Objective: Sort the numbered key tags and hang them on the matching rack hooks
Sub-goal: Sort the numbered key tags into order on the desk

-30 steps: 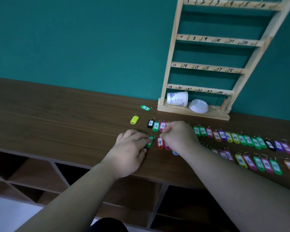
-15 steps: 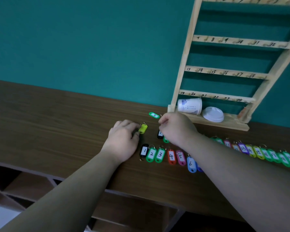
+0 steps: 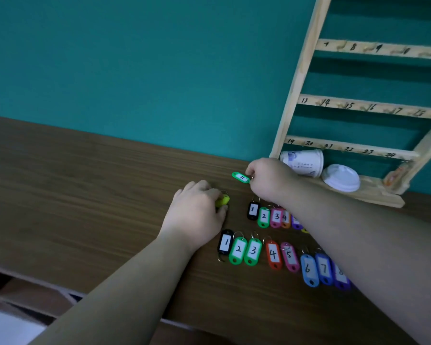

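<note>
The fingers (image 3: 210, 193) of the left hand (image 3: 197, 215) curled round a yellow tag (image 3: 222, 200) at centre frame, its label hidden. Just up and right, the right hand (image 3: 269, 179) pinched the ring end of a green tag (image 3: 240, 177) whose number was too blurred to read. Both looked like strays being fetched into order. Below them on the counter (image 3: 85, 195) lay an upper row (image 3: 269, 216) reading 1 to 4 and a lower row (image 3: 271, 253) reading 1 to 7. The rack (image 3: 306, 70) at the upper right showed 7–10 and 13–24, its visible hooks bare. The print on the cup (image 3: 304, 161) was unreadable.
</note>
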